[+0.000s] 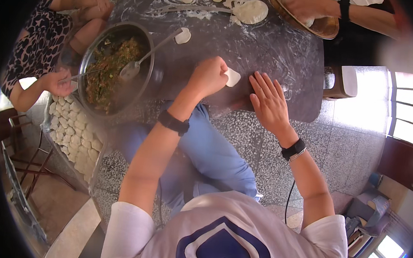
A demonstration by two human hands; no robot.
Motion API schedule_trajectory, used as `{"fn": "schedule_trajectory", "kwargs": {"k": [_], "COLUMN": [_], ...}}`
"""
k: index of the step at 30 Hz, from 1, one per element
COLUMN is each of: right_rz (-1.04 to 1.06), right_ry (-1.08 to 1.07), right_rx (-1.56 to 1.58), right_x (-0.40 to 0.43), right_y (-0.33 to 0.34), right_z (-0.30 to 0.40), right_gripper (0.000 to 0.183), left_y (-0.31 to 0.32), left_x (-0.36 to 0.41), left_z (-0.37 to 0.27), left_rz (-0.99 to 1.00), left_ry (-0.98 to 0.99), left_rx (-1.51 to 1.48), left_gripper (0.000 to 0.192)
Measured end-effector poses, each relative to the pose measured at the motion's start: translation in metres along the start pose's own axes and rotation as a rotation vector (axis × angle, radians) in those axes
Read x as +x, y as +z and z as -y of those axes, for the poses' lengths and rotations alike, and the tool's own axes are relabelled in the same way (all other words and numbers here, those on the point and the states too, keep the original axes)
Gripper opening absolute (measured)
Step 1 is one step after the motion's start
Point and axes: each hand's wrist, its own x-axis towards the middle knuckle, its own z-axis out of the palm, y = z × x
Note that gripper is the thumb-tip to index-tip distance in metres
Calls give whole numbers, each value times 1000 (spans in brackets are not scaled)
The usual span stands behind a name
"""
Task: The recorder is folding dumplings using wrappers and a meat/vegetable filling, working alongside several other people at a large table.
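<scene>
My left hand (210,74) is curled, with its thumb and fingers pinching the edge of a small dough wrapper (233,77). The wrapper lies at the dark tabletop (205,33). To its right, my right hand (268,101) is stretched out palm down over the table's near edge, its fingers slightly apart. A small pale shape (284,87) shows beside those fingers; what it is, and whether anything lies under the palm, I cannot tell. Another dough round (183,36) lies further off, to the left.
A metal bowl of chopped filling (103,74) with a spoon (130,69) stands left. Beside it, another person's hand (58,82) holds a thin utensil. Filled dumplings (73,128) cover a tray below. A second person's hand (299,8) reaches into a basin (328,23) beyond flattened dough (251,12).
</scene>
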Motion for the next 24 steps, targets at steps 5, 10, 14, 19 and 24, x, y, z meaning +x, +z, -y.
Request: {"fn": "schedule_trajectory", "kwargs": {"k": [5,10,14,19,24], "right_rz": [-82,-152,-25,0,-29], "right_ry": [35,53,20,45,62], "right_rx": [63,36,71,37,37], "right_x": [55,93,42,-6,5], "right_y": [19,32,14,-3,4], "right_z": [-6,-12,-4,-4,-6], "right_gripper": [44,44,44,45,45], "left_y": [1,1,2,3,16], "left_x": [-1,4,-3,-1,4], "left_z": [-21,-24,-11,-15,-25], "left_rz": [38,47,-33,5,36], "left_ry": [7,31,69,35,87], "left_rx": [80,201,126,93,236], "left_gripper": [21,12,12,14,17]}}
